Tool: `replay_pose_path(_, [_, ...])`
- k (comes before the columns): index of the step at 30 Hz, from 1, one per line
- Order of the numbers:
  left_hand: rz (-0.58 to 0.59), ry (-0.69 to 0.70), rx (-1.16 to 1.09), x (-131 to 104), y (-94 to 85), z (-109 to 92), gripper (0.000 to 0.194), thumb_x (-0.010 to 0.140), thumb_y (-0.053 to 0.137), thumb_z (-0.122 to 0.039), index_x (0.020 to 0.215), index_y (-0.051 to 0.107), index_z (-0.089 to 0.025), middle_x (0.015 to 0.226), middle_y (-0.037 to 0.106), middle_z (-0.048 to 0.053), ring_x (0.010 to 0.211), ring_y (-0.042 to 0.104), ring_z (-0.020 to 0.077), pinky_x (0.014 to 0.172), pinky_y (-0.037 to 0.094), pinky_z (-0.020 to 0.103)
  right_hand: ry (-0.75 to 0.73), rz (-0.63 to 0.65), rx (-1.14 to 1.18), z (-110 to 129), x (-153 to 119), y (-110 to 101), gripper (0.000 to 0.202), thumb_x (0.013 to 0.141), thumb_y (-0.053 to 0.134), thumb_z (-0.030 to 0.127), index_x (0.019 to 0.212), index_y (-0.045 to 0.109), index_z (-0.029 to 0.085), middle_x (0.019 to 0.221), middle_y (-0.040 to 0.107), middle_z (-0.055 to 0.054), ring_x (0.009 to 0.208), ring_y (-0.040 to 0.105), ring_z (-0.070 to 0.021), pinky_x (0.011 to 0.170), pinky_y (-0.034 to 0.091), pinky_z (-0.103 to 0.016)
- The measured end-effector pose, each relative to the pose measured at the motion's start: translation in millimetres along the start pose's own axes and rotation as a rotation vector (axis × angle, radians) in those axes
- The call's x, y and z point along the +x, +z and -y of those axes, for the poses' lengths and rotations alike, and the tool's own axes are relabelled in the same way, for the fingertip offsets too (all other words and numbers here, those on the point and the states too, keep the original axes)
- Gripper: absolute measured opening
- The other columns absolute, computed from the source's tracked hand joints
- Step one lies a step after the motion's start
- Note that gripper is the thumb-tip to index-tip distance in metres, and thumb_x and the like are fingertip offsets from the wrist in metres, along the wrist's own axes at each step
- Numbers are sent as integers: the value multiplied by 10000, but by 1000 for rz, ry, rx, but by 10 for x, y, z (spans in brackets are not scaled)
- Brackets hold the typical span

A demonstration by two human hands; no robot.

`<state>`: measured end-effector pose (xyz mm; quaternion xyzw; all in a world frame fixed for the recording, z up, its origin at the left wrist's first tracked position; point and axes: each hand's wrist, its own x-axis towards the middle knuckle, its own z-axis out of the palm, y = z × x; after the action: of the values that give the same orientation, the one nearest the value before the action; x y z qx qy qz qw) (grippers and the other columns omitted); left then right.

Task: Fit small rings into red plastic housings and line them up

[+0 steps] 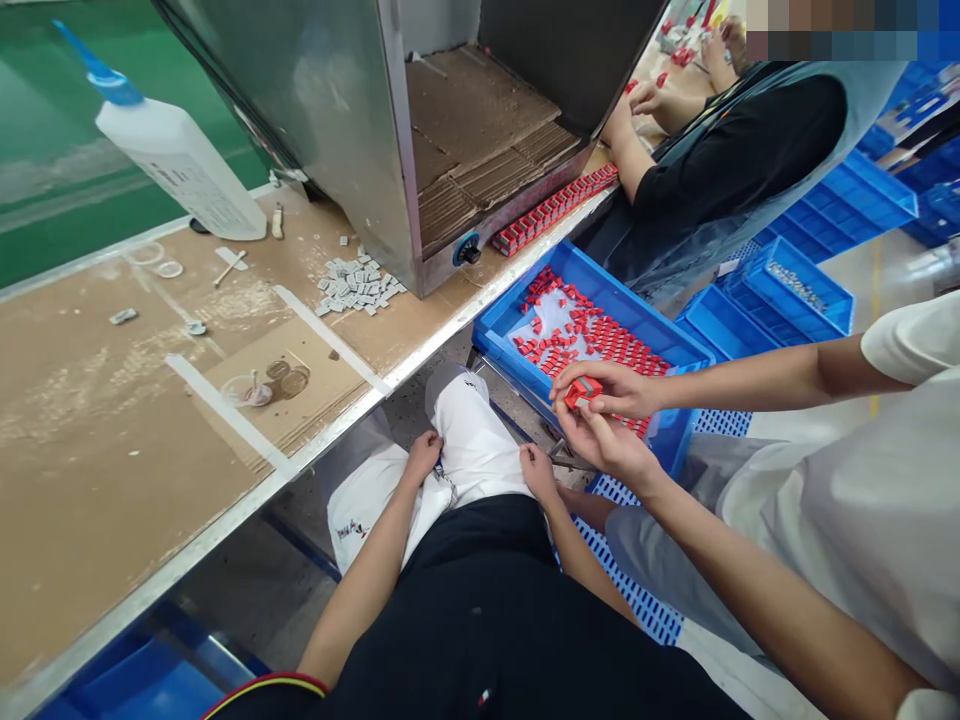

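Note:
My left hand point(425, 457) rests against the white trousers point(480, 440) on my lap, its fingers curled closed. On the other thigh lies my right hand point(538, 472), also closed, against the trouser cloth. Whether either hand pinches the fabric or something small is hidden. To my right, a co-worker's two hands point(611, 440) hold a few red parts with grey faces point(583, 392) above a blue crate point(501, 328). Many small red parts point(622, 345) fill that crate, some in rows, over white sheeting.
The worktable point(90, 430) bears a white bottle with a blue nozzle point(184, 165), small grey pieces point(360, 285), taped cardboard point(300, 350) and a metal box oven point(352, 120). A row of red parts point(555, 210) runs along its edge. Another co-worker's arm point(637, 160) reaches in beyond.

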<state>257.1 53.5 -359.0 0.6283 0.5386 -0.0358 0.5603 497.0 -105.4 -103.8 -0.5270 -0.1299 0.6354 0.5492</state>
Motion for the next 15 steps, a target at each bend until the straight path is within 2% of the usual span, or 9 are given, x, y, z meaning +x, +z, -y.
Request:
replay_pose_path(3, [-15,15,-1,-34,-4,2,253,981,623,-377,1002,682,-132,1003,727,56,960,698,197,915,562,419,33,85,288,-55,15,74,295,1002,495,160,1101,743,286,1102,735,142,1168,593,96,884,432,-10])
replay_pose_path(6, [-26,24,0,-63,0,3,257,979,626,-381,1015,683,-133,1027,727,61,974,697,200,921,563,424,10,68,408,-62,6,134,337,980,487,92,1075,751,279,1063,739,160,1088,619,108,868,412,14])
replay_pose_path(8, [-28,26,2,-82,8,1,256,979,627,-375,1039,683,-133,1049,725,66,986,697,203,925,566,429,15,17,363,-32,-4,147,347,951,504,62,1065,750,278,1052,736,167,1098,622,87,887,421,-7])
replay_pose_path(11, [-30,25,0,-111,17,-8,259,979,628,-376,1048,685,-133,1067,727,70,995,698,206,934,565,436,32,-83,162,-10,24,129,273,914,552,79,995,754,242,1032,751,111,1140,641,-13,949,491,-125])
replay_pose_path(15, [-48,35,-21,-152,10,-33,247,977,631,-368,1037,685,-134,1086,722,73,1024,691,211,952,557,444,7,-135,28,-221,192,140,122,833,683,144,845,727,257,972,763,26,1118,675,-152,1006,550,-291])
